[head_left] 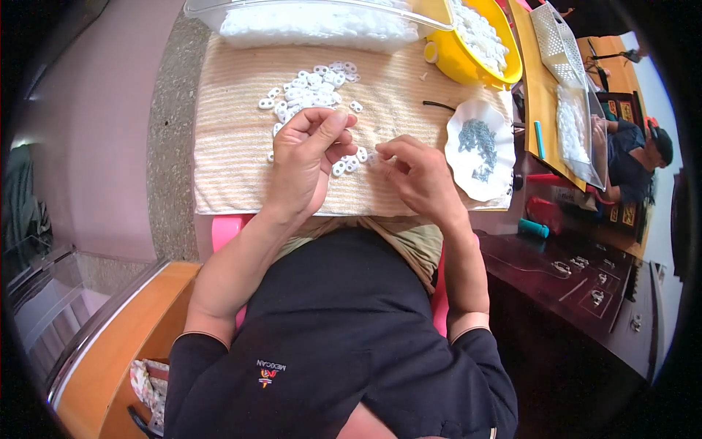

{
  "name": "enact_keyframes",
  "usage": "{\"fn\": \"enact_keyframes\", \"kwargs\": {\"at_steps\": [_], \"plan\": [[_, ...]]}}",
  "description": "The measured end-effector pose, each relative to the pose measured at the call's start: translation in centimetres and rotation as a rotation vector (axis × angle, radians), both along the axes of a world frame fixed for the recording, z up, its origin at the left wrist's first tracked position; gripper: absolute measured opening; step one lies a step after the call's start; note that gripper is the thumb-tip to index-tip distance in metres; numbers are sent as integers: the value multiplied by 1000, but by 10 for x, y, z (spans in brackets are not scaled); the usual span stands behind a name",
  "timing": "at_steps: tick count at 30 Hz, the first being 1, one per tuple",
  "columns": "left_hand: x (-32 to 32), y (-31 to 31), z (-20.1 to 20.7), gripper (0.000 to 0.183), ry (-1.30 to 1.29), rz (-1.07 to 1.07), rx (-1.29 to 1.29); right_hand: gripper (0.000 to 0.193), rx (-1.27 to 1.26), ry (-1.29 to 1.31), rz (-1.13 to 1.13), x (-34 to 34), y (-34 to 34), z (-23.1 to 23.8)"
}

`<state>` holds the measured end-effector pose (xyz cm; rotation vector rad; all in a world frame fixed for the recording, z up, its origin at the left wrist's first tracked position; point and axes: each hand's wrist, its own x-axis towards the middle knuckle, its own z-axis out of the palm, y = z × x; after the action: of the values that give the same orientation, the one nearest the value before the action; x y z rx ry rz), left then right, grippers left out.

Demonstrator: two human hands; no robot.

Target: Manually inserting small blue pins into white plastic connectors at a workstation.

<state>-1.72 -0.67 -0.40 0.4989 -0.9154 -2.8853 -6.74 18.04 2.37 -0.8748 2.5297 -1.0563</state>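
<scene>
My left hand is raised over the striped cloth, thumb pressed against curled fingers; whatever is in the pinch is hidden. To its right, my right hand is closed with bent fingers, its fingertips beside a few small white oval plastic pieces with two holes. A pale bit shows at those fingertips, too blurred to name. Beyond my left hand lies a loose pile of the same white pieces. A white scalloped plate holding small grey metal parts stands right of my right hand.
At the far edge sit a clear plastic bin of white pieces and a yellow tub filled with white pieces. A thin black tool lies by the plate. Another person sits at a wooden table on the right.
</scene>
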Motion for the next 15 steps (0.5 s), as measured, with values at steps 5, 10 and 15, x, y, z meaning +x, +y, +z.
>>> {"fn": "enact_keyframes", "kwargs": {"at_steps": [5, 10, 15], "plan": [[2, 0, 1, 9, 3, 5, -14, 20, 36, 163, 28, 6, -9, -4], [1, -1, 0, 9, -9, 8, -19, 20, 98, 224, -46, 4, -12, -3], [0, -1, 1, 10, -25, 24, -40, 20, 132, 208, -61, -1, -9, -2]]}}
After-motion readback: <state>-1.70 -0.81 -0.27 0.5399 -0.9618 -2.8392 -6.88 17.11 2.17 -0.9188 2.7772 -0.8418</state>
